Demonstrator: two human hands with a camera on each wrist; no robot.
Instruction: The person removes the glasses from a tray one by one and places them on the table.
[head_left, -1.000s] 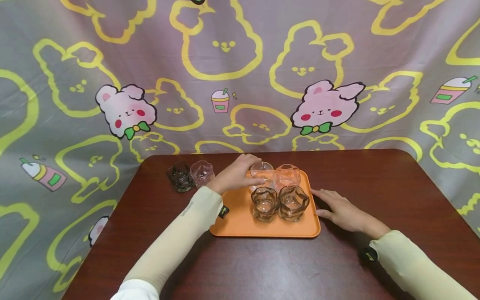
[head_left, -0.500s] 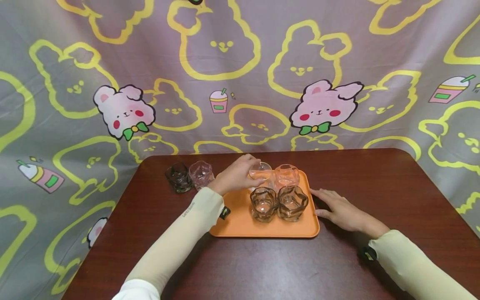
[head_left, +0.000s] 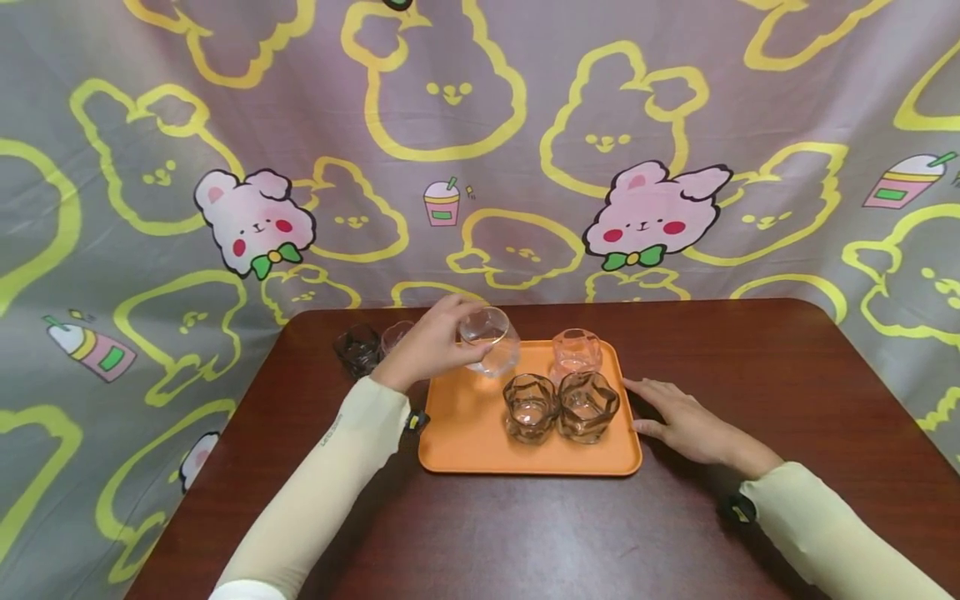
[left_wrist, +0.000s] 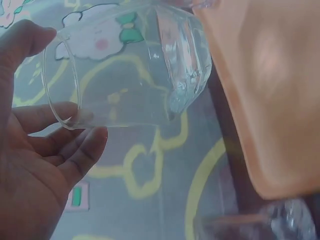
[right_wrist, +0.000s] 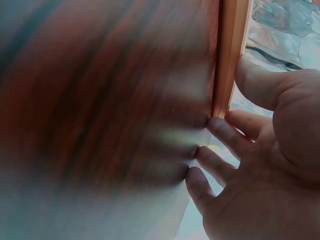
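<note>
My left hand (head_left: 433,340) pinches a clear drinking glass (head_left: 491,343) near its rim, thumb on one side and fingers on the other. In the left wrist view the clear glass (left_wrist: 125,70) is off the surface, its thick faceted base beside the orange tray (left_wrist: 270,170). My right hand (head_left: 686,423) lies at the right edge of the orange tray (head_left: 472,442), fingers extended, and in the right wrist view its thumb and fingertips touch the tray's rim (right_wrist: 231,55). On the tray stand two brown glasses (head_left: 529,410) and a pinkish glass (head_left: 576,350).
Left of the tray, on the dark wooden table (head_left: 525,533), stand a dark grey glass (head_left: 358,350) and a pale pink glass (head_left: 396,335), the latter partly hidden by my left hand. A patterned curtain (head_left: 517,150) hangs behind the table's back edge.
My left hand has lifted the clear glass from its spot beside the pinkish glass and carried it left, toward the tray's back left corner. The right hand has stayed in place.
</note>
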